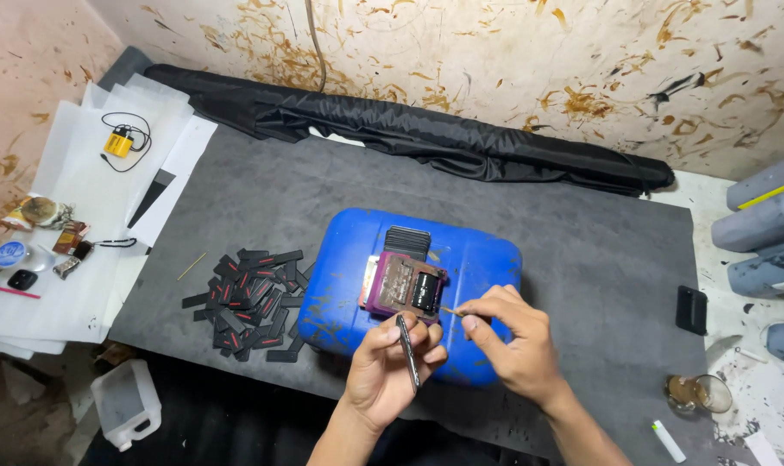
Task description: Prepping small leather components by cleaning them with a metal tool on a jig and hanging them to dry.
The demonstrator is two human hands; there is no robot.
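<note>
My left hand [390, 367] grips a thin black flat strip [407, 349], held edge-up over the near side of a blue plastic jerrycan [487, 259] lying flat. My right hand [511, 335] pinches a small thin stick [450, 310] whose tip points at a purple block [377, 289] on the can. The block carries a brown smeared surface and a black roller [425, 291]. A stack of black strips [407, 241] stands behind the block. A loose pile of black strips with red marks [249, 302] lies left of the can.
A dark grey mat [599, 250] covers the table, with a rolled black cloth [426, 138] along the wall. White sheets [90, 198] with small items and a yellow device [118, 143] lie left. Grey bottles [763, 224], a glass [698, 393] and a black piece [691, 309] sit right.
</note>
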